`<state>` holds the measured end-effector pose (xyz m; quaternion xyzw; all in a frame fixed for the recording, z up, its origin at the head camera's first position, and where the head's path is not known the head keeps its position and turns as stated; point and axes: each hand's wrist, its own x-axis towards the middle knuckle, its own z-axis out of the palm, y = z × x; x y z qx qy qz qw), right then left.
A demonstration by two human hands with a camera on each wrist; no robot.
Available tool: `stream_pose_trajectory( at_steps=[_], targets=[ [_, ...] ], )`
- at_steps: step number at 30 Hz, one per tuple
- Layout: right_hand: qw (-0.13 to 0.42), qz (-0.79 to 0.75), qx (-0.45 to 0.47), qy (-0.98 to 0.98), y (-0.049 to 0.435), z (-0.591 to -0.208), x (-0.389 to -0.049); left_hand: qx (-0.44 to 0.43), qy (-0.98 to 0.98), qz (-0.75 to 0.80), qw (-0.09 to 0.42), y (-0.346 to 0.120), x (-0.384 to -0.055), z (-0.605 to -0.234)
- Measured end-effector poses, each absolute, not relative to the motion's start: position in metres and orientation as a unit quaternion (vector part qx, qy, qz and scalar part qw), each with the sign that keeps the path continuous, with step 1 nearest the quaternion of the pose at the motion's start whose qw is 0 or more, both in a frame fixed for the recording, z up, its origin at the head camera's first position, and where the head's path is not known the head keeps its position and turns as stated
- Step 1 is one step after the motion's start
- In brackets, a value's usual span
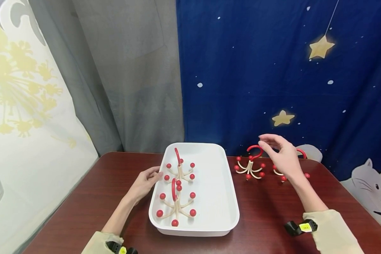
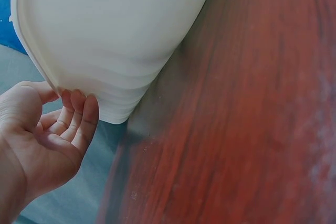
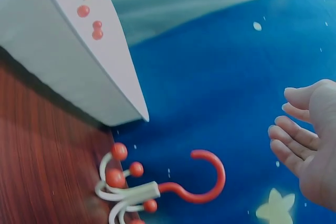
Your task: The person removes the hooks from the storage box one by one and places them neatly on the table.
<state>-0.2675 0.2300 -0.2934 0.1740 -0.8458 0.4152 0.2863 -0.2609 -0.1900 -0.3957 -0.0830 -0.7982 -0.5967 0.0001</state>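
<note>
Table [image 1: 92, 197] of dark red wood grain carries a white tray [image 1: 211, 183] with two red-tipped hangers [image 1: 177, 204] inside; the left hand [image 1: 145, 184] pinches its rim [image 2: 30, 51]. Two more hangers [image 1: 250, 166] stand on the table at right, where the right hand [image 1: 282, 154], slightly spread and holding nothing, hovers near a red hook [image 3: 221, 174]. Behind hang a grey curtain [image 1: 139, 70] and blue star-print cloth [image 1: 241, 70]; flowered white cloth [image 1: 35, 158] hangs left.
</note>
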Motion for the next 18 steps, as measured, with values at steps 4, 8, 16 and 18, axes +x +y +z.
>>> stream_pose_trajectory(
  at_steps=[4, 8, 16, 18],
  targets=[
    [0.279, 0.424, 0.199, -0.838, 0.215, -0.29, -0.264, -0.08, -0.797, -0.598, 0.001, -0.189, -0.261, -0.395],
    [0.28, 0.414, 0.214, -0.839, 0.198, -0.285, -0.256, -0.076, -0.796, -0.601, -0.002, -0.189, -0.261, -0.395],
    [0.266, 0.421, 0.261, -0.827, 0.171, -0.285, -0.25, -0.082, -0.795, -0.601, -0.001, -0.19, -0.261, -0.396],
    [0.262, 0.423, 0.276, -0.823, 0.167, -0.292, -0.255, -0.083, -0.795, -0.601, -0.001, -0.19, -0.261, -0.396]
  ],
)
